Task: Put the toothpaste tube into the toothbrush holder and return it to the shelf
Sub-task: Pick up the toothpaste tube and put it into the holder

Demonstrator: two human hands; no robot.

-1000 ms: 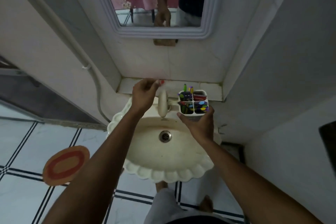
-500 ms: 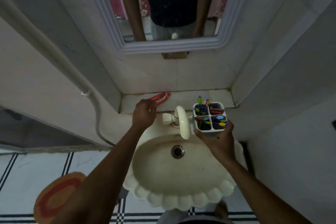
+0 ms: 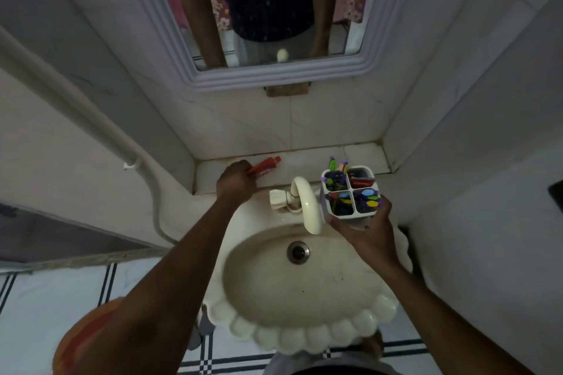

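A red toothpaste tube (image 3: 265, 167) lies on the tiled shelf (image 3: 359, 155) behind the sink, its cap pointing right. My left hand (image 3: 235, 181) is closed around the tube's left end, at shelf level. My right hand (image 3: 370, 227) holds a white four-compartment toothbrush holder (image 3: 350, 193) from below, over the sink's right rear corner. Several coloured toothbrushes stand in the holder, and a red item sits in its back right compartment.
A cream scalloped sink (image 3: 304, 335) with a curved tap (image 3: 306, 202) lies between my hands. A framed mirror (image 3: 274, 76) hangs above the shelf, walls close in on both sides, and a white pipe (image 3: 91, 119) runs down the left wall. An orange mat (image 3: 79, 341) lies on the floor.
My head has moved closer and tilted up. My left hand has closed on the tube's end, so the tube now shows on the shelf. The holder stays in my right hand.
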